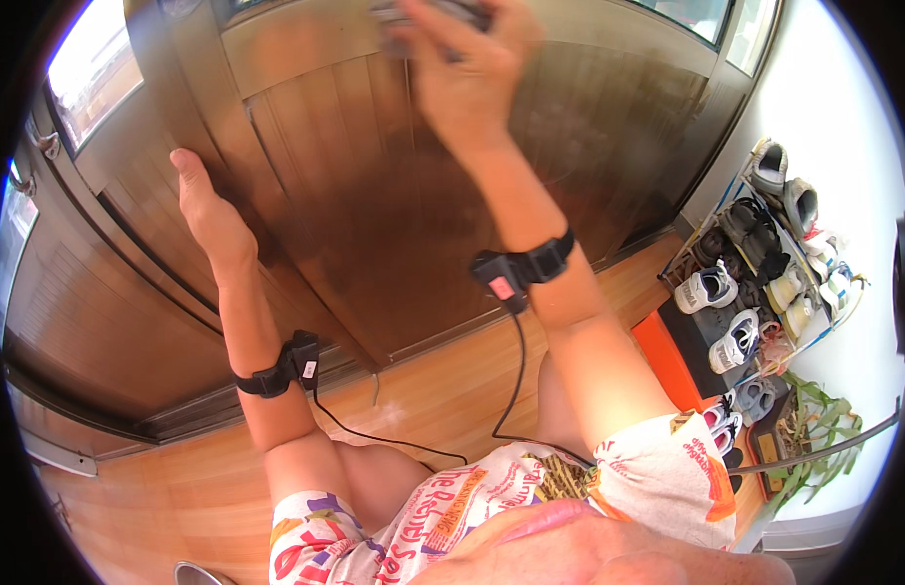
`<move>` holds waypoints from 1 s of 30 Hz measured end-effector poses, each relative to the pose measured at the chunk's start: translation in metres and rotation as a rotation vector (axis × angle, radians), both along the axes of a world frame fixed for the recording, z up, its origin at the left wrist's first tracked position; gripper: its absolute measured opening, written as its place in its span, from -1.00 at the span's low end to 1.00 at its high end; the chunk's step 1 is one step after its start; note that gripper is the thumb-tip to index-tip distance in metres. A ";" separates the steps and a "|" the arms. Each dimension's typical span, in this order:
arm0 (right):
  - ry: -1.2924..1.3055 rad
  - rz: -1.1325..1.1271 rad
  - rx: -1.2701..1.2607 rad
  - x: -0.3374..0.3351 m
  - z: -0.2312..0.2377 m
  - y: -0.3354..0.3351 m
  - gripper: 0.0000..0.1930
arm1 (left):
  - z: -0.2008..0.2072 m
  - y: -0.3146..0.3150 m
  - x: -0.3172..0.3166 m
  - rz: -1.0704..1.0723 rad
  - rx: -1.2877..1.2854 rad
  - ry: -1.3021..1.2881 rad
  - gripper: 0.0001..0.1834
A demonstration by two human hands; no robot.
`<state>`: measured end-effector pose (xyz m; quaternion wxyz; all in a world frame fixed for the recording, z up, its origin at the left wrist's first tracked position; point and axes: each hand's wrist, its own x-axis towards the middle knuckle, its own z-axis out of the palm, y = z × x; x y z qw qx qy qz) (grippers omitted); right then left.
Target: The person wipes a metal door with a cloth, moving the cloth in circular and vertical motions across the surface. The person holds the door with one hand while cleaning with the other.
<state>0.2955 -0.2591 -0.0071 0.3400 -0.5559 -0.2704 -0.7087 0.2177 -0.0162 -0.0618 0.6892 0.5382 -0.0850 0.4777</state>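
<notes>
My left hand (216,216) reaches up to the brown panelled door (326,195), near its vertical frame strip. It is seen edge-on, stretched out, with nothing visible in it; some fingers are hidden. Higher up, at the top edge of the view, my right hand (472,73) is closed around a dark grey and silvery object (464,12). Motion blur and the picture's edge hide its kind. The object is close to the upper door panel, below the glass; I cannot tell whether it touches. Black straps with small boxes and cables sit on both forearms.
A shoe rack (750,263) with several pairs of shoes stands on the right by the white wall. Beside it are an orange and black box (667,356) and a green potted plant (823,429). Door handles (45,141) are at the far left, above the wooden floor (179,478).
</notes>
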 end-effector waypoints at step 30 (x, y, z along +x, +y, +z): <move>-0.031 -0.092 -0.267 0.050 -0.019 -0.072 -0.48 | -0.006 0.020 0.007 0.159 -0.044 0.025 -0.19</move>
